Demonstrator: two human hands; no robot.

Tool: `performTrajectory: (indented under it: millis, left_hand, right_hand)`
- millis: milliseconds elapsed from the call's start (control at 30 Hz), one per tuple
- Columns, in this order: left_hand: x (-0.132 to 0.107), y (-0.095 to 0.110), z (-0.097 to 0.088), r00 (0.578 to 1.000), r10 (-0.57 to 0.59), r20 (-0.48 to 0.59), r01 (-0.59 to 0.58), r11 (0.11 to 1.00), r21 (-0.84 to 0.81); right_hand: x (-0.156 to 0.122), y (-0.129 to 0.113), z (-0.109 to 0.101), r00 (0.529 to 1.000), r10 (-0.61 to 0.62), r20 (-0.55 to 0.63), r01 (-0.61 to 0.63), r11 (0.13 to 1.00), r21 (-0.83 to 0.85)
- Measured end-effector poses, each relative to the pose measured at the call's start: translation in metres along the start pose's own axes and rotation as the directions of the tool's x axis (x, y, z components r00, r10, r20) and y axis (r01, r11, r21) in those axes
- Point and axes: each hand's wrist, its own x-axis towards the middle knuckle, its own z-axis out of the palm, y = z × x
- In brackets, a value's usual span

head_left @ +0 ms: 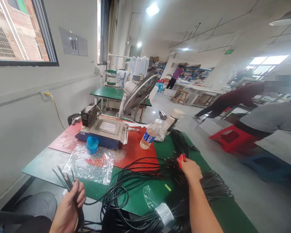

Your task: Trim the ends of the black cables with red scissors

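Black cables (178, 191): looped and heaped across the green tabletop (138, 197), reaching past its near edge.
Left hand (71, 202): fingers curled tight round several cable ends (69, 185), just off that edge.
Right hand (191, 170): closed on a red item (181, 159), above the heap.
Blue cup (92, 146): on clear plastic (99, 173).
Bottle (148, 137): standing on the red mat (132, 147).
Fan (142, 94): beyond the tabletop.

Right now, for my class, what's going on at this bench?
A person's left hand holds up a few black cables near their ends. The right hand grips something red at a cable heap on the green table. A bottle and blue cup stand further back.
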Motion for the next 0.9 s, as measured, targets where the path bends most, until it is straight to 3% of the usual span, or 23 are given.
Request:
performTrajectory:
  millis: [100,167,233,267,300,333,367,433,500,567,667,800,900]
  left_hand:
    - [0.002,-0.003,-0.002,0.999,0.034,-0.04,-0.033,0.999,0.009]
    - [0.003,-0.006,-0.003,0.997,0.032,-0.063,-0.03,0.999,0.028]
    - [0.003,-0.009,-0.003,0.996,0.023,-0.082,-0.019,0.998,0.052]
    - [0.002,-0.011,-0.003,0.996,0.023,-0.09,-0.017,0.998,0.067]
    - [0.002,-0.012,-0.002,0.995,0.026,-0.099,-0.017,0.996,0.082]
    - [0.002,-0.014,-0.001,0.994,0.028,-0.106,-0.017,0.995,0.099]
    - [0.001,-0.015,0.001,0.994,0.029,-0.107,-0.017,0.993,0.116]
    - [0.001,-0.017,0.002,0.996,0.029,-0.089,-0.015,0.988,0.155]
    - [0.0,-0.018,0.002,0.998,0.029,-0.056,-0.017,0.979,0.202]
    - [0.0,-0.02,0.0,0.999,0.032,-0.018,-0.026,0.967,0.254]
    - [0.004,-0.023,-0.002,0.999,0.035,-0.001,-0.032,0.95,0.31]
    - [0.009,-0.023,-0.001,0.997,0.058,-0.044,-0.041,0.944,0.328]
    - [0.011,-0.022,0.002,0.997,0.074,-0.008,-0.067,0.942,0.329]
  right_hand:
    - [-0.011,-0.005,-0.001,0.999,0.033,0.006,-0.03,0.96,-0.28]
    - [-0.027,-0.02,0.006,0.992,-0.09,0.084,0.115,0.918,-0.379]
    - [-0.052,-0.043,0.02,0.922,-0.309,0.235,0.365,0.895,-0.256]
    - [-0.068,-0.057,0.03,0.842,-0.427,0.33,0.483,0.869,-0.108]
    - [-0.086,-0.07,0.041,0.719,-0.551,0.423,0.564,0.819,0.109]
    - [-0.105,-0.083,0.052,0.562,-0.657,0.501,0.578,0.746,0.33]
    - [-0.125,-0.093,0.064,0.417,-0.716,0.56,0.526,0.693,0.493]
    - [-0.162,-0.109,0.088,0.19,-0.754,0.628,0.359,0.649,0.671]
    - [-0.19,-0.116,0.106,0.042,-0.732,0.68,0.166,0.676,0.718]
    - [-0.208,-0.116,0.119,-0.052,-0.683,0.728,-0.005,0.729,0.684]
    - [-0.216,-0.114,0.13,-0.119,-0.669,0.734,-0.128,0.743,0.657]
    - [-0.214,-0.118,0.138,-0.093,-0.699,0.709,-0.111,0.715,0.69]
    - [-0.215,-0.122,0.141,-0.091,-0.697,0.711,-0.193,0.713,0.674]
